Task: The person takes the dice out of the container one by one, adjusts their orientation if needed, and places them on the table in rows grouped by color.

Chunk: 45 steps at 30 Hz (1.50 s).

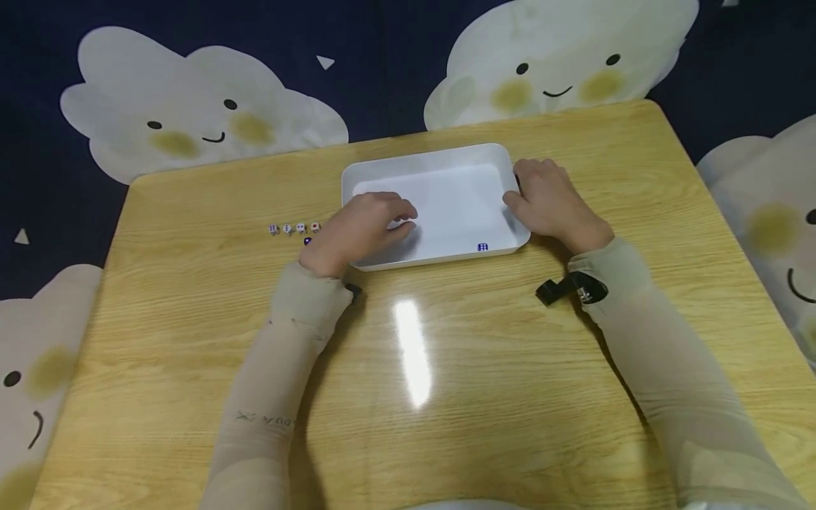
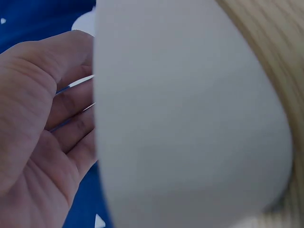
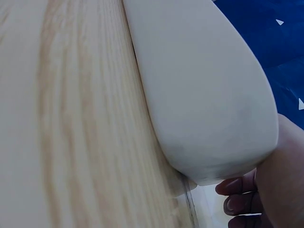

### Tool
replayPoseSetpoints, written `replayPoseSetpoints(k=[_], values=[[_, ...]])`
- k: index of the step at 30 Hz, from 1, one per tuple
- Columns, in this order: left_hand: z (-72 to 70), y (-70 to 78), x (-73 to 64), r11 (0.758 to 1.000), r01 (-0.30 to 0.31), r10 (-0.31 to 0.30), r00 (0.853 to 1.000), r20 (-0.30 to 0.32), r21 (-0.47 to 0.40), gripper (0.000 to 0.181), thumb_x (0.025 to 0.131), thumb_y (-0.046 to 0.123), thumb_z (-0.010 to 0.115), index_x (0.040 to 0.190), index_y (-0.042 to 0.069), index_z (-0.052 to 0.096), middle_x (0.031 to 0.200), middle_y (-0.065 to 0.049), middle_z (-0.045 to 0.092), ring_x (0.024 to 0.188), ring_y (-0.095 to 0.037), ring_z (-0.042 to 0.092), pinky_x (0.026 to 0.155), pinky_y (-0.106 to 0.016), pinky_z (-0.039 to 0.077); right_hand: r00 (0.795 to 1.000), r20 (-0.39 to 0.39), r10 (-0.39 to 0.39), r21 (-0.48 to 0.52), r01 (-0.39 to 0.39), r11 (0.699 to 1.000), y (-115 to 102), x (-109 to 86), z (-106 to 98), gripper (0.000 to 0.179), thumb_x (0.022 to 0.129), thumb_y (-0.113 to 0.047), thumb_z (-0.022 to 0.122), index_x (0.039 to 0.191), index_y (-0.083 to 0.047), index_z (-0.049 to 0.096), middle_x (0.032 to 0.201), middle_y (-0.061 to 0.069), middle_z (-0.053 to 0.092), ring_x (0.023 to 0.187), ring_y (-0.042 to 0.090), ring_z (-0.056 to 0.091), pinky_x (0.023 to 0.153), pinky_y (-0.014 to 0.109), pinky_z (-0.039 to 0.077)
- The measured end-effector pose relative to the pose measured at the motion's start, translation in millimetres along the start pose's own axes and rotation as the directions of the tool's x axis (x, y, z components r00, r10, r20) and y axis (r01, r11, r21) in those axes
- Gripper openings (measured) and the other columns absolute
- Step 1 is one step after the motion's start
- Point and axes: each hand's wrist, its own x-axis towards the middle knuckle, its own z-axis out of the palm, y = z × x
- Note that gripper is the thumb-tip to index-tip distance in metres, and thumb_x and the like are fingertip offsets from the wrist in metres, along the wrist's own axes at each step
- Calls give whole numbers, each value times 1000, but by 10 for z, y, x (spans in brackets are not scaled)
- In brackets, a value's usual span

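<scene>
A shallow white tray point(image 1: 440, 170) lies on the table, with a blue die point(image 1: 482, 247) inside by its near wall. My left hand point(image 1: 360, 230) hovers over the tray's left end, fingers bent and thumb apart from them. Between its fingers point(image 2: 71, 99) no object shows; the tray wall point(image 2: 190, 114) hides their tips in the left wrist view. At the tray's right end my right hand point(image 1: 548, 198) grips the rim, thumb laid over it. Its fingertips point(image 3: 237, 204) show past the tray's corner in the right wrist view.
Left of the tray, several small white dice point(image 1: 287, 229) stand in a row on the wooden table point(image 1: 191, 319). Another blue die point(image 1: 307, 241), partly covered by the left hand, sits just below that row. A dark cloth with clouds point(image 1: 204, 106) hangs behind the table.
</scene>
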Motion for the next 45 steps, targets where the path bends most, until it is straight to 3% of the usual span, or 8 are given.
replayPoseSetpoints(k=[11, 20, 35, 41, 45], values=[[119, 205, 234, 999, -54, 53, 996, 78, 9, 22, 101, 11, 64, 120, 10, 75, 117, -6, 75, 108, -18, 70, 101, -35, 56, 1000, -4, -10, 0, 10, 1000, -32, -5, -24, 39, 101, -27, 43, 115, 6, 57, 104, 23, 60, 98, 40, 49, 86, 53, 41], [209, 364, 400, 995, -104, 103, 979, 178, -3, 35, 99, 10, 67, 133, 14, 68, 122, -3, 70, 109, -16, 68, 100, -31, 55, 1000, 2, -8, 9, 8, 1000, -10, -10, -15, 40, 101, -27, 44, 118, 6, 57, 108, 24, 60, 100, 41, 49, 88, 54, 41], [354, 436, 565, 984, -175, 180, 953, 244, -41, 33, 102, 8, 62, 132, 20, 71, 120, -1, 70, 108, -12, 66, 100, -26, 54, 999, -24, -21, -6, 21, 1000, 13, -13, -2, 38, 99, -26, 44, 114, 6, 58, 102, 23, 61, 96, 40, 51, 83, 52, 42], [370, 471, 607, 968, -240, 252, 932, 262, -79, 31, 101, 5, 64, 123, 23, 76, 115, 1, 72, 105, -10, 68, 96, -24, 54, 998, -48, -33, -2, 33, 999, 12, -22, -1, 34, 98, -24, 44, 109, 5, 59, 99, 23, 61, 92, 40, 51, 79, 49, 41], [380, 489, 632, 952, -302, 304, 915, 265, -48, 32, 99, 0, 64, 117, 23, 77, 111, 1, 73, 102, -10, 68, 92, -24, 55, 996, -73, -55, 3, 55, 998, 5, -33, -3, 32, 98, -23, 45, 105, 5, 59, 96, 23, 61, 89, 40, 52, 76, 49, 40]])
